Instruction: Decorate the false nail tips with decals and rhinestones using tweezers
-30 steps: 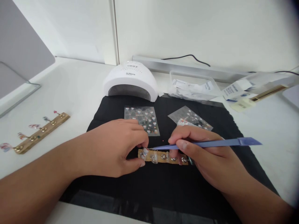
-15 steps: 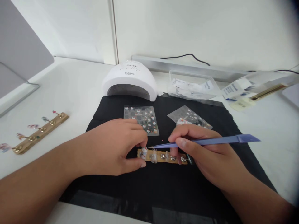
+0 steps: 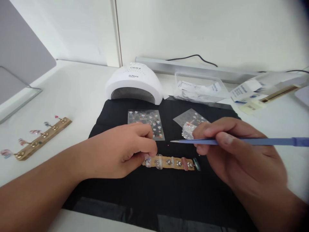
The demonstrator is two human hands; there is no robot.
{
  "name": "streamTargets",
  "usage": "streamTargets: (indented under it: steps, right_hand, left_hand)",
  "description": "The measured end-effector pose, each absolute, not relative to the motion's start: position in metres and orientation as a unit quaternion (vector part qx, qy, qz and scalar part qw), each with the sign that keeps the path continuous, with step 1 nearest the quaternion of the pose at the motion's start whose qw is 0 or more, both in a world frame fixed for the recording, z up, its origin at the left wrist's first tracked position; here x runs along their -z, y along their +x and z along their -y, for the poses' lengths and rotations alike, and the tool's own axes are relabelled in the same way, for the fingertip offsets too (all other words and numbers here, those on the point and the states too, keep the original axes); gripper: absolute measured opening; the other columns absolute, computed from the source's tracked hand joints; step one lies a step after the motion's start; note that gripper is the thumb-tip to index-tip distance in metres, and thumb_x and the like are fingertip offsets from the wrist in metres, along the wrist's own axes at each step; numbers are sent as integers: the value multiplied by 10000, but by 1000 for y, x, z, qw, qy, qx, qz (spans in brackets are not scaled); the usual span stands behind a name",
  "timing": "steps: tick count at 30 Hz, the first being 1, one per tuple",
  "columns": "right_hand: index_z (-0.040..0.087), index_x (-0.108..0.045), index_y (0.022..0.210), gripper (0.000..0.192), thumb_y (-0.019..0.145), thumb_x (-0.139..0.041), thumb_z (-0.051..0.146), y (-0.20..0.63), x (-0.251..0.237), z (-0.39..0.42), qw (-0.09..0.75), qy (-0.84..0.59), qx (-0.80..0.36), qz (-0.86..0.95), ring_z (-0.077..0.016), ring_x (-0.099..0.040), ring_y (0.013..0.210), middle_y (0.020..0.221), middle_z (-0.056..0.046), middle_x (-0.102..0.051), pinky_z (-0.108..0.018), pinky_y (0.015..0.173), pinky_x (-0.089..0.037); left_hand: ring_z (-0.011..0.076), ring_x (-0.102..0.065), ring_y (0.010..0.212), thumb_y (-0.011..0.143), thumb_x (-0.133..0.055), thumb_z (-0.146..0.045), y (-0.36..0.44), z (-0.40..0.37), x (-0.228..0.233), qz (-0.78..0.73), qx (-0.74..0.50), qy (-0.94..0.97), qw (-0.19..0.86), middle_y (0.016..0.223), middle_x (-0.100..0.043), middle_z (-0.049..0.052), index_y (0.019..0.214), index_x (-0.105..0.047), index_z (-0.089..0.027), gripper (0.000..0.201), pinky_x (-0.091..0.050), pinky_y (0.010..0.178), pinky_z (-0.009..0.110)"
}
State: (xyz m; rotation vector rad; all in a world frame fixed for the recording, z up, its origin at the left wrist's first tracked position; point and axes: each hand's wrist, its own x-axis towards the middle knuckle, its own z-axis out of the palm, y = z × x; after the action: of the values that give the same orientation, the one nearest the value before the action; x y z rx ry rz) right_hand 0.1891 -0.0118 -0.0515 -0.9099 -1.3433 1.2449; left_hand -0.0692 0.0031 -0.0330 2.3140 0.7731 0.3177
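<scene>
— Wooden rack (image 3: 40,139) far left on the white table (image 3: 79,93), nail tips clipped along it; what's next?
— Left hand (image 3: 123,149) on the black mat (image 3: 166,190); its fingers (image 3: 147,151) are curled down on the left end of a second strip (image 3: 170,162), pinning it to the mat; clear and tinted tips sit along that strip.
— Behind it?
— Sticker sheet (image 3: 147,123) flat on the mat; white lamp (image 3: 134,83) beyond, at the mat's back edge.
— And to the right?
— Another sheet (image 3: 190,120), partly hidden by the right hand (image 3: 241,151); those fingers pinch blue tweezers (image 3: 253,141), tip aimed left, above the mat and clear of the strip; whether the tip holds anything, I cannot tell.
</scene>
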Motion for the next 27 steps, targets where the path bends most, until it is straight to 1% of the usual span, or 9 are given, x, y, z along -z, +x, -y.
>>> streamTargets:
  steps: [4, 8, 14, 17, 20, 23, 27]
  right_hand:
    - [263, -755, 867, 115, 916, -658, 298, 191, 51, 11, 540, -362, -515, 558, -179, -580, 639, 643, -20, -637, -353, 648, -437]
    - [268, -750, 862, 129, 923, -640, 292, 192, 51, 12, 542, -358, -520, 555, -181, -576, 650, 646, -19, -625, -359, 661, -432]
    - [251, -756, 858, 107, 907, -678, 306, 193, 50, 8, 568, -344, -518, 539, -172, -588, 654, 742, -23, -671, -363, 673, -440]
    - [237, -765, 870, 95, 887, -694, 298, 195, 52, 3, 596, -309, -495, 551, -185, -603, 621, 681, -21, -685, -361, 633, -445]
    - [220, -771, 858, 81, 862, -707, 271, 197, 55, -1, 621, -284, -480, 551, -192, -606, 592, 657, -19, -698, -366, 609, -452]
    - [210, -770, 854, 72, 857, -713, 254, 198, 55, -1, 623, -280, -488, 543, -196, -609, 595, 651, -19, -700, -370, 608, -455]
    - [214, -769, 868, 82, 865, -706, 267, 198, 56, -2, 621, -275, -486, 550, -204, -618, 603, 652, -20, -702, -382, 616, -458]
  left_hand:
    - [127, -544, 853, 877, -500, -16, -67, -4, 34, -299, -116, 882, 345, 963, -561, 7, 922, -666, -213, 261, -412, 746, 249]
    - [139, -542, 843, 874, -495, -10, -68, -4, 34, -296, -98, 890, 334, 956, -558, 13, 938, -673, -219, 282, -411, 739, 268]
    - [147, -550, 869, 879, -498, -4, -69, -5, 33, -289, -100, 892, 334, 987, -561, 24, 964, -682, -220, 296, -428, 772, 270]
    - [136, -561, 895, 886, -488, 11, -70, -5, 33, -278, -142, 881, 356, 1022, -563, 31, 979, -660, -192, 282, -444, 784, 249]
    - [124, -555, 880, 875, -488, 27, -70, -4, 33, -272, -173, 874, 365, 1004, -563, 25, 939, -640, -177, 263, -443, 770, 235]
    - [123, -545, 870, 866, -501, 20, -69, -4, 35, -270, -152, 881, 359, 975, -564, 22, 922, -656, -173, 254, -428, 760, 236]
    - [124, -535, 879, 892, -483, -10, -68, -4, 36, -270, -123, 885, 358, 973, -568, 27, 946, -684, -166, 260, -417, 787, 245]
